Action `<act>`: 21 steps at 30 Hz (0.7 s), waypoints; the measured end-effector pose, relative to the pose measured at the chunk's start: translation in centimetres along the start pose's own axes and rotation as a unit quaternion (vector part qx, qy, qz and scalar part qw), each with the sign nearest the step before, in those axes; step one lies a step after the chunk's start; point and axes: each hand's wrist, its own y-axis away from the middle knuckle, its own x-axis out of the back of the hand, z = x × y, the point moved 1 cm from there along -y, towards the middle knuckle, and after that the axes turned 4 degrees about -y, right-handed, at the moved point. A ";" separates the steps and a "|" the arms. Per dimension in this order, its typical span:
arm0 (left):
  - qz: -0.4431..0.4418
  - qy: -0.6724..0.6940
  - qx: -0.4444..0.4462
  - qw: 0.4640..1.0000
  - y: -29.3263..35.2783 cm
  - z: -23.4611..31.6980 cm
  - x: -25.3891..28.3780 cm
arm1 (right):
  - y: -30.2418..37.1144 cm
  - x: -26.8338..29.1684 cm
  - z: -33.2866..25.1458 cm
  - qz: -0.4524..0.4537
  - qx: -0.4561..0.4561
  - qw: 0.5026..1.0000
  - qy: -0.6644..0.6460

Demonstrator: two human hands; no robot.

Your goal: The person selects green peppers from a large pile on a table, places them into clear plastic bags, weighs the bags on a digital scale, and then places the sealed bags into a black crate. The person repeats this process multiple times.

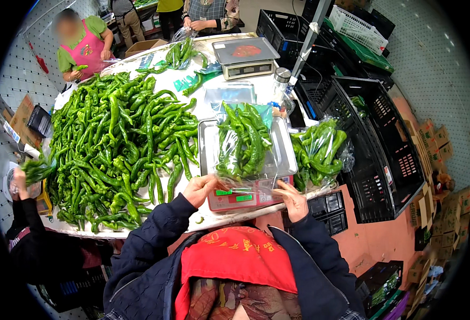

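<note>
A clear plastic bag of long green peppers (pixel 244 141) lies on the metal pan (pixel 285 151) of a red-and-white digital scale (pixel 228 202) right in front of me. My left hand (pixel 201 190) pinches the near left corner of the bag's mouth. At the near right corner, the fingers of my right hand (pixel 292 200) close on the same plastic edge, which is stretched between both hands above the lit display. Left of the scale spreads a big heap of loose green peppers (pixel 120 144). Another filled bag of peppers (pixel 318 149) rests to the right of the scale.
A second scale (pixel 245 53) stands farther back beside a glass jar (pixel 282 77) and a metal post (pixel 305 48). Black crates (pixel 371 176) line the right side. Across the table is a person in a pink apron (pixel 88 50); at the left another person's hand (pixel 19 178) holds peppers.
</note>
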 end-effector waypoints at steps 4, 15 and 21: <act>0.036 -0.161 -0.031 0.986 -0.5 1.6 -1.4 | -1.8 0.1 -0.3 -0.021 0.071 0.996 0.054; 0.083 -0.175 -0.039 0.980 -2.8 -0.8 -3.5 | -3.0 1.0 0.3 -0.041 0.011 0.999 0.028; 0.197 -0.011 -0.024 0.980 -2.1 0.4 -3.4 | -3.2 -0.2 -0.6 -0.009 0.060 0.998 0.029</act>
